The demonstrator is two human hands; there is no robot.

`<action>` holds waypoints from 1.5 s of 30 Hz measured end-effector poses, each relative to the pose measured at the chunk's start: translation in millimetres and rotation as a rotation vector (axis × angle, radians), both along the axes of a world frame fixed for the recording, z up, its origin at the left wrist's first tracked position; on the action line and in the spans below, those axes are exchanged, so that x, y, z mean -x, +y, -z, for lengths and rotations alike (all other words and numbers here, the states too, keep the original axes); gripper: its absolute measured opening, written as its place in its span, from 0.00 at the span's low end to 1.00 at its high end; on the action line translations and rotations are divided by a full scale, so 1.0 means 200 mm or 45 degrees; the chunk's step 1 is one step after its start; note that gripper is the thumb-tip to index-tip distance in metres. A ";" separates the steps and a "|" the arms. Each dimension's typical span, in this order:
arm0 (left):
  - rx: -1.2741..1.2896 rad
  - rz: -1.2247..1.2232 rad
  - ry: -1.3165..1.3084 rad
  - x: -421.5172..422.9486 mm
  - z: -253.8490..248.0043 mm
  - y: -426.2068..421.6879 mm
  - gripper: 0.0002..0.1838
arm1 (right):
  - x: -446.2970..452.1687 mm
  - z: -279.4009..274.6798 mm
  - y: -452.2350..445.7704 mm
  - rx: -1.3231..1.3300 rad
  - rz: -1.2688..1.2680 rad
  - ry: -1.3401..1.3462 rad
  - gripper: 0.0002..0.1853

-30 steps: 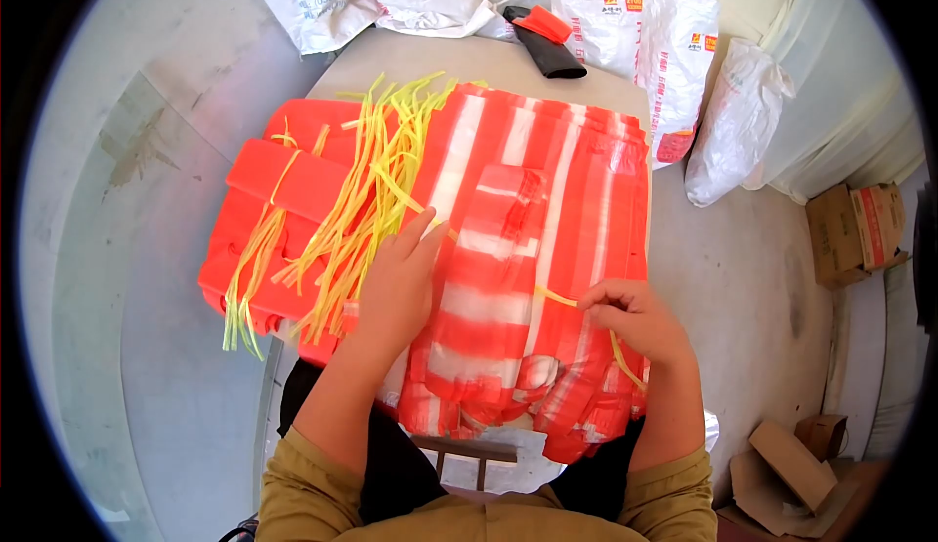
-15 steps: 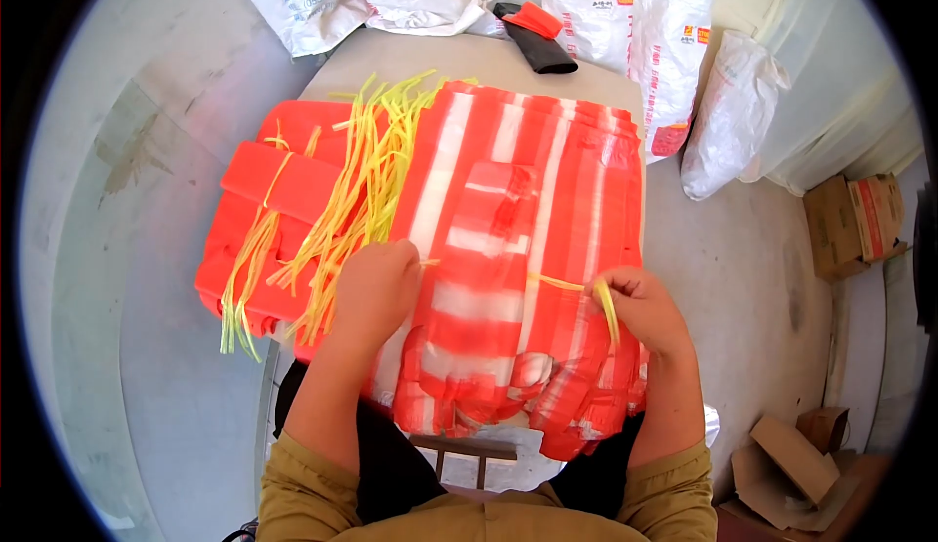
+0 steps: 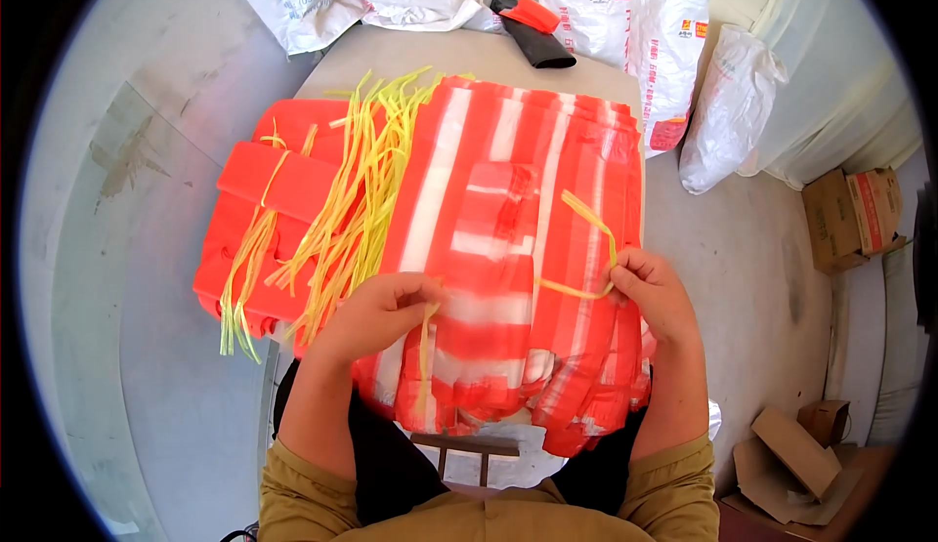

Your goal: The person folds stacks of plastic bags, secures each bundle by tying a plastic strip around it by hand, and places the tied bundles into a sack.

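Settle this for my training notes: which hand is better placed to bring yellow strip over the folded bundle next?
Left, I'd judge: the left hand pinches yellow strip close beside the folded bundle, while the right hand, also holding yellow strip, sits farther out from it.

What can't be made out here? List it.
All in the head view:
Strip: middle, hidden by the striped bundle.
Table: near edge, mostly hidden by the stack.
Far-left sack: top, cut off by the upper edge.
Box: print, too small.
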State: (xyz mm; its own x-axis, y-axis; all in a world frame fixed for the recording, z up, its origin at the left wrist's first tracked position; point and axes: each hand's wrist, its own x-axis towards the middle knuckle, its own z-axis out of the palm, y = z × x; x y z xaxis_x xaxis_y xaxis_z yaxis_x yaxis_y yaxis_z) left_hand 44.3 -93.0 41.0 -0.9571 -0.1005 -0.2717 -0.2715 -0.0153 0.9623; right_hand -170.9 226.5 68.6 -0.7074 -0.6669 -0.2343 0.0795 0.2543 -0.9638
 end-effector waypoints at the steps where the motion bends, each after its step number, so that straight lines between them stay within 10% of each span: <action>1: -0.035 -0.024 -0.035 0.00 0.00 0.01 0.10 | 0.00 -0.01 0.00 -0.015 -0.063 0.011 0.08; 13: 0.732 0.169 0.286 0.04 -0.07 0.11 0.14 | 0.01 0.02 0.02 0.064 0.115 -0.054 0.10; 37: 1.149 0.161 0.629 0.04 -0.03 0.18 0.12 | -0.09 -0.05 -0.10 -0.440 -0.295 0.221 0.11; 45: 1.114 0.155 0.784 0.08 0.05 0.31 0.12 | -0.28 0.09 -0.28 0.292 -0.293 -0.055 0.10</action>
State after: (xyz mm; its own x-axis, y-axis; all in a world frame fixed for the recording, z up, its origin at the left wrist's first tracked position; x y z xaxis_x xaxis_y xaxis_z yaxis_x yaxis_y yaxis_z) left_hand 28.3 -31.9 31.2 -0.9214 0.0791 0.3805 0.3104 0.7389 0.5981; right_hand -114.2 169.6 50.3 -0.5249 -0.8468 -0.0862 0.0876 0.0469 -0.9950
